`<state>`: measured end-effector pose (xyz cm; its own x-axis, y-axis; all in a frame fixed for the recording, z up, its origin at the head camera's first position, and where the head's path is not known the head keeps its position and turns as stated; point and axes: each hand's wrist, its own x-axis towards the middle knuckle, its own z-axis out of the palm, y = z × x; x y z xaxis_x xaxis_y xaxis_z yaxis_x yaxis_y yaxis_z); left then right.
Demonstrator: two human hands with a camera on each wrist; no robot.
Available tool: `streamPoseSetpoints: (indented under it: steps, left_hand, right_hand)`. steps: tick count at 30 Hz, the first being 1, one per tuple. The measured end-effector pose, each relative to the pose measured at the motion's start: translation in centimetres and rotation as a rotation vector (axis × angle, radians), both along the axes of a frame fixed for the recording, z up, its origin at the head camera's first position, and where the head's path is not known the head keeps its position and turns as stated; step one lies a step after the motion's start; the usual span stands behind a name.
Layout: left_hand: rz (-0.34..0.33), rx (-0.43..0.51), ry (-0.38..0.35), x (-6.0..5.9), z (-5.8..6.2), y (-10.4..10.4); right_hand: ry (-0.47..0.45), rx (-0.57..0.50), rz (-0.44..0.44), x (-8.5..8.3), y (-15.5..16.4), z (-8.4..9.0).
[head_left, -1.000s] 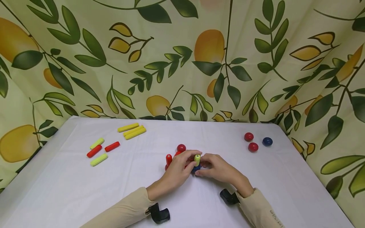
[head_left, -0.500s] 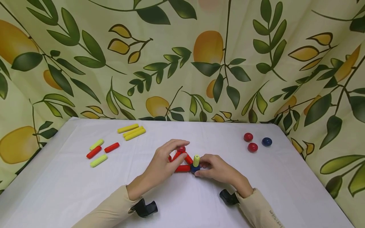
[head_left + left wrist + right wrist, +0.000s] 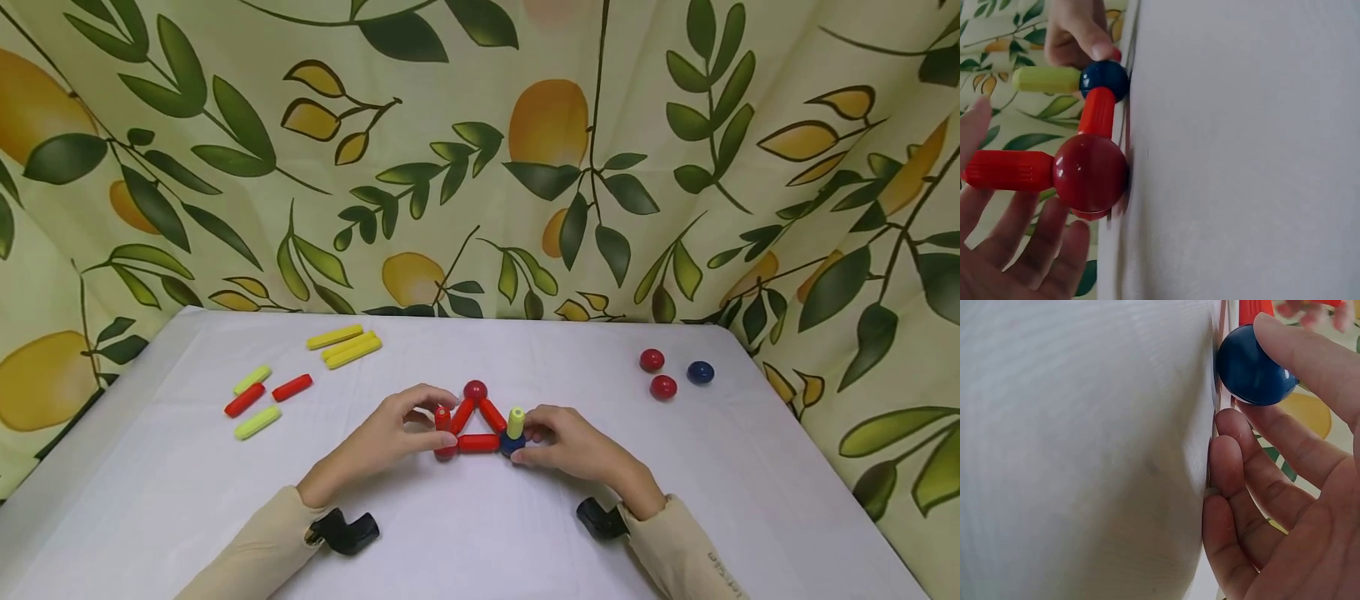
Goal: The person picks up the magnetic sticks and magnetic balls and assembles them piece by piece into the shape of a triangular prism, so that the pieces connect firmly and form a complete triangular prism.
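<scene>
A flat triangle of red sticks [image 3: 478, 442] lies on the white table [image 3: 480, 533], with a red ball [image 3: 475, 389] at its far corner. My left hand [image 3: 429, 421] curls thumb and fingers around the upright red stick [image 3: 442, 417] on the left corner's red ball [image 3: 1090, 174]. In the left wrist view that stick [image 3: 1007, 170] runs between thumb and fingers. My right hand [image 3: 528, 443] pinches the blue ball [image 3: 513, 444] at the right corner; the thumb presses it [image 3: 1250, 372] in the right wrist view. A green stick [image 3: 516, 422] stands on the blue ball.
Loose green sticks [image 3: 258, 422] and red sticks [image 3: 293, 387] lie at the left, yellow sticks [image 3: 347, 343] behind them. Two red balls [image 3: 663, 387] and a blue ball [image 3: 701, 372] sit at the far right. A leaf-print curtain [image 3: 480, 167] closes off the back and sides.
My left hand let go of the green stick and moved left to the upright red stick, uncovering the triangle. The right hand stayed on the blue ball.
</scene>
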<state>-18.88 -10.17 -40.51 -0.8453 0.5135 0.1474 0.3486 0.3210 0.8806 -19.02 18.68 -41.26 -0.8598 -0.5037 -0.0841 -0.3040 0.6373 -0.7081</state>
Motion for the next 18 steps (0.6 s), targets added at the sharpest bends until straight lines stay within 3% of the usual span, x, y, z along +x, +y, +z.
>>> streamPoseSetpoints:
  steps: [6,13,18]
  left_hand:
    - [-0.080,-0.065,-0.005,-0.5,-1.1,-0.5]
    - [-0.074,-0.096,-0.006,-0.6,-1.9,-0.5]
    - [-0.077,-0.134,-0.016,-0.7,-2.2,-0.6]
  right_hand:
    - [-0.010,-0.005,-0.001,0.1,-0.1,0.1]
    - [0.014,0.039,0.000,-0.1,0.9,0.6]
    - [0.083,0.045,-0.066,-0.6,2.4,1.6]
